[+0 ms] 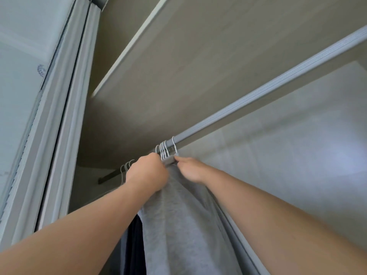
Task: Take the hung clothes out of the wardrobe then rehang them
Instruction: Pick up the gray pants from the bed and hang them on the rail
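A grey ribbed wardrobe rail [258, 92] runs from the upper right down to the middle. Several white hanger hooks [165, 148] are bunched on its lower end. A light grey garment [184, 225] hangs below them, with a dark navy garment [136, 241] at its left. My left hand [148, 172] grips the bunch of hangers just under the hooks, fingers curled. My right hand [189, 168] pinches the top of the grey garment's hanger right beside the hooks. More white hooks [126, 165] sit on a farther rail behind my left wrist.
The underside of a beige shelf [178, 66] lies close above the rail. A pale sliding door and its frame [59, 116] stand at the left. The white wardrobe wall [297, 145] is at the right, and a door track edge [238, 241] runs along under my right forearm.
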Demonstrator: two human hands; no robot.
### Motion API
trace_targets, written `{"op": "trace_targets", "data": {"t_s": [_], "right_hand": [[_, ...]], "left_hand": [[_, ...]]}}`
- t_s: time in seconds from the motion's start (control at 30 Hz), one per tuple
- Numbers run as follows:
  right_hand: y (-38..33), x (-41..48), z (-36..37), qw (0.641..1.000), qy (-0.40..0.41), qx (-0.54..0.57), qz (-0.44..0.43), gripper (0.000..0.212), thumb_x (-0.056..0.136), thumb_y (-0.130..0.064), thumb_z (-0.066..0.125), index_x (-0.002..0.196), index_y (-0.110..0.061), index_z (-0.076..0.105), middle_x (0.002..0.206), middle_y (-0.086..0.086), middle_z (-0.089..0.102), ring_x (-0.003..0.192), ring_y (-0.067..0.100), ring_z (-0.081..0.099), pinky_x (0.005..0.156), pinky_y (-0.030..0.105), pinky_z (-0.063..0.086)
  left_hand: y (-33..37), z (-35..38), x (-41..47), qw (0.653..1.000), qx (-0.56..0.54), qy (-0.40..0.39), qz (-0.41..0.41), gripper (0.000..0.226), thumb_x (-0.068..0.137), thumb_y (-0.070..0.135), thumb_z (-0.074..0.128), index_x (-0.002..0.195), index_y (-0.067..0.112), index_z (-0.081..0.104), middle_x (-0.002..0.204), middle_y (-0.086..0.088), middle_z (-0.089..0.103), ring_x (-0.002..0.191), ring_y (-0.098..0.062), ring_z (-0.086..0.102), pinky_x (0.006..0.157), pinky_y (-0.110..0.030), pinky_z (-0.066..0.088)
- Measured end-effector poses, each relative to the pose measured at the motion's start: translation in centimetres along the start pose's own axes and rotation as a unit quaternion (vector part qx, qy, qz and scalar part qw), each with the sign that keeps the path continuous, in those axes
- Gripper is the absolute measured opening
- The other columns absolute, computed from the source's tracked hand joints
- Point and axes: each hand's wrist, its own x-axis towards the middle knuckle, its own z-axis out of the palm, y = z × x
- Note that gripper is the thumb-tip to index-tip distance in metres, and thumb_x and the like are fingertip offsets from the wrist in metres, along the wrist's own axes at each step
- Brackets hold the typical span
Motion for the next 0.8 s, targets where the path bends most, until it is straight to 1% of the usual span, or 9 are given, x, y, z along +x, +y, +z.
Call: {"op": "trace_targets", "data": {"t_s": [0.1, 0.2, 0.27, 0.33, 0.43, 0.57, 0.63, 0.7, 0.8], "right_hand": [[0.4, 0.6, 1.6, 0.999, 0.006, 0.049, -0.007, 0.048, 0.103, -0.023, 0.032, 0.151, -0.027, 0.034, 0.159, 0.001, 0.027, 0.145, 0.021, 0.027, 0.115, 0.028, 0.021], [0.4, 1.5, 2.8, 0.998, 0.005, 0.06, -0.016, 0.049, 0.102, -0.025, 0.034, 0.151, -0.028, 0.033, 0.16, -0.001, 0.025, 0.145, 0.021, 0.027, 0.115, 0.028, 0.021], [0.2, 2.1, 3.5, 0.998, 0.001, 0.06, -0.019, 0.048, 0.101, -0.026, 0.035, 0.149, -0.028, 0.037, 0.159, 0.001, 0.029, 0.144, 0.023, 0.03, 0.115, 0.031, 0.024], [-0.1, 2.4, 4.1, 0.999, -0.007, 0.048, -0.021, 0.046, 0.1, -0.028, 0.037, 0.146, -0.029, 0.042, 0.157, 0.002, 0.033, 0.141, 0.025, 0.035, 0.114, 0.035, 0.029], [-0.3, 2.6, 4.5, 0.999, -0.013, 0.026, -0.014, 0.046, 0.099, -0.027, 0.036, 0.145, -0.026, 0.042, 0.157, 0.003, 0.032, 0.142, 0.026, 0.033, 0.114, 0.035, 0.028], [-0.5, 2.0, 4.2, 0.999, -0.007, 0.031, -0.013, 0.049, 0.098, -0.021, 0.037, 0.147, -0.026, 0.041, 0.158, 0.003, 0.03, 0.144, 0.024, 0.029, 0.118, 0.036, 0.023], [-0.4, 1.4, 4.2, 1.0, 0.0, 0.027, -0.009, 0.049, 0.098, -0.019, 0.037, 0.147, -0.025, 0.04, 0.157, 0.005, 0.032, 0.144, 0.025, 0.03, 0.118, 0.037, 0.024], [-1.2, 0.0, 4.1, 1.0, 0.003, 0.007, -0.011, 0.048, 0.099, -0.021, 0.038, 0.147, -0.023, 0.041, 0.156, 0.006, 0.034, 0.143, 0.025, 0.032, 0.117, 0.035, 0.025], [-1.5, -1.8, 3.8, 0.998, 0.054, -0.039, -0.012, 0.046, 0.102, -0.03, 0.039, 0.148, -0.021, 0.039, 0.155, 0.005, 0.036, 0.141, 0.024, 0.034, 0.112, 0.033, 0.027]], "left_hand": [[-0.8, 0.1, -0.3, 1.0, 0.026, 0.003, 0.009, 0.013, 0.091, 0.021, 0.05, 0.079, 0.017, 0.047, 0.085, -0.004, 0.056, 0.08, -0.03, 0.053, 0.071, -0.035, 0.044], [-1.3, 0.2, -0.4, 0.996, 0.085, 0.002, 0.031, 0.007, 0.093, 0.024, 0.047, 0.092, 0.017, 0.051, 0.111, -0.006, 0.054, 0.107, -0.033, 0.048, 0.086, -0.041, 0.039], [-1.6, 0.3, -0.4, 0.994, 0.107, -0.014, 0.031, 0.018, 0.094, 0.025, 0.045, 0.106, 0.017, 0.056, 0.12, -0.007, 0.048, 0.119, -0.035, 0.042, 0.093, -0.044, 0.036], [-2.1, 0.5, -0.3, 0.994, 0.099, -0.04, 0.028, 0.022, 0.094, 0.023, 0.045, 0.113, 0.016, 0.054, 0.124, -0.008, 0.047, 0.122, -0.036, 0.043, 0.096, -0.045, 0.036], [-2.9, 0.9, -0.7, 0.994, 0.069, -0.075, 0.035, 0.01, 0.091, 0.017, 0.045, 0.099, 0.016, 0.039, 0.124, -0.012, 0.048, 0.12, -0.036, 0.049, 0.095, -0.045, 0.044], [-3.7, 0.6, -1.4, 0.991, 0.084, -0.094, 0.055, 0.011, 0.092, 0.018, 0.044, 0.1, 0.017, 0.036, 0.124, -0.012, 0.051, 0.116, -0.037, 0.052, 0.093, -0.046, 0.044], [-4.0, 0.3, -2.1, 0.988, 0.107, -0.099, 0.055, 0.014, 0.095, 0.022, 0.043, 0.107, 0.016, 0.04, 0.126, -0.01, 0.051, 0.119, -0.035, 0.049, 0.092, -0.045, 0.04], [-4.8, -0.8, -3.2, 0.981, 0.147, -0.108, 0.062, 0.025, 0.097, 0.027, 0.043, 0.12, 0.016, 0.044, 0.131, -0.009, 0.05, 0.124, -0.034, 0.045, 0.097, -0.045, 0.036], [-5.4, -1.7, -4.1, 0.975, 0.186, -0.066, 0.101, 0.04, 0.098, 0.039, 0.04, 0.132, 0.018, 0.045, 0.139, -0.007, 0.048, 0.131, -0.032, 0.04, 0.103, -0.046, 0.033]]}}
